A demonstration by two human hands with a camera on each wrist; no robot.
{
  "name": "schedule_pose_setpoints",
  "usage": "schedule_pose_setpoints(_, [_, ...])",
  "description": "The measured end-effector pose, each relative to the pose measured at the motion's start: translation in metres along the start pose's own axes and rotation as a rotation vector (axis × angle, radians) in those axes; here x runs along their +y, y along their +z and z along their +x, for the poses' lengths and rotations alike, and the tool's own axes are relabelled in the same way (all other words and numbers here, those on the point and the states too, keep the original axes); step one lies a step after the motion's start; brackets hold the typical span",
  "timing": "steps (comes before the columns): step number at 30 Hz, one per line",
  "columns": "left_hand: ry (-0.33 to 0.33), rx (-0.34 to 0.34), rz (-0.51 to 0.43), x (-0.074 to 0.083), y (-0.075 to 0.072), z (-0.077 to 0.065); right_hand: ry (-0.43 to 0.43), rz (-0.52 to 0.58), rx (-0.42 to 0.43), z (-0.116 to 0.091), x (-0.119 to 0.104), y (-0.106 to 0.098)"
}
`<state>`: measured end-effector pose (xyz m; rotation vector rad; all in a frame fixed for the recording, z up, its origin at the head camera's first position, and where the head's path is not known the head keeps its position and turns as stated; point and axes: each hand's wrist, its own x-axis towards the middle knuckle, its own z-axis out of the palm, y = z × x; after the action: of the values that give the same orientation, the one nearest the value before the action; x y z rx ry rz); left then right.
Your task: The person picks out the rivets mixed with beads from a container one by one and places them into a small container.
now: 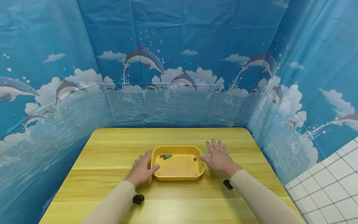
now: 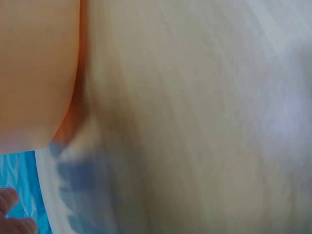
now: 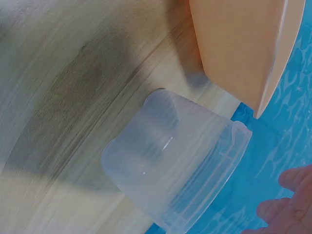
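At the left of the tray [image 1: 179,178] the left hand [image 1: 141,171] and at its right the right hand [image 1: 219,158] have extended fingers, grasping nothing, while inside it small pieces [image 1: 166,156] lie heaped, 1 blue bead [image 1: 195,159] apart, so work seems unfinished.

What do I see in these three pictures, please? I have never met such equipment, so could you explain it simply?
There is no robot here: a person works with bare hands. The wide picture comes from a camera worn on the head, looking forward and down. The two close pictures come from the wrist cameras, one on each arm.

On the wood-patterned table stands a yellow tray. Inside lie a small coloured cluster and, apart from it, a dark blue piece. A clear plastic container sits beside the tray, near the right hand. The left hand is at the tray's other side. Neither hand seems to grip anything.
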<state>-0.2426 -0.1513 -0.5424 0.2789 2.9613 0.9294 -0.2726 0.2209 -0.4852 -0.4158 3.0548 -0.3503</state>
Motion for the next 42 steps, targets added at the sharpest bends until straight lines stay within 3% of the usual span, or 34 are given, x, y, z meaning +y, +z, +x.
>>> schedule_pose_setpoints(4, [0.002, -0.046, -0.044, 0.0, 0.005, -0.001, -0.009, 0.007, 0.002, 0.002, -0.001, 0.002])
schedule_pose_setpoints(11, [-0.056, -0.106, -0.174, 0.001, 0.008, -0.005, -0.016, 0.016, 0.008, 0.004, -0.001, 0.006])
schedule_pose_setpoints(22, [-0.1, -0.112, -0.267, -0.004, 0.018, -0.004, -0.05, 0.007, 0.008, 0.008, -0.011, 0.01])
schedule_pose_setpoints(32, [-0.132, -0.098, -0.291, -0.01, 0.026, -0.003, -0.119, 0.088, 0.028, 0.018, -0.033, 0.011])
schedule_pose_setpoints(42, [-0.109, -0.09, -0.357, -0.01, 0.031, -0.001, -0.115, 0.155, 0.058, 0.034, -0.058, 0.012])
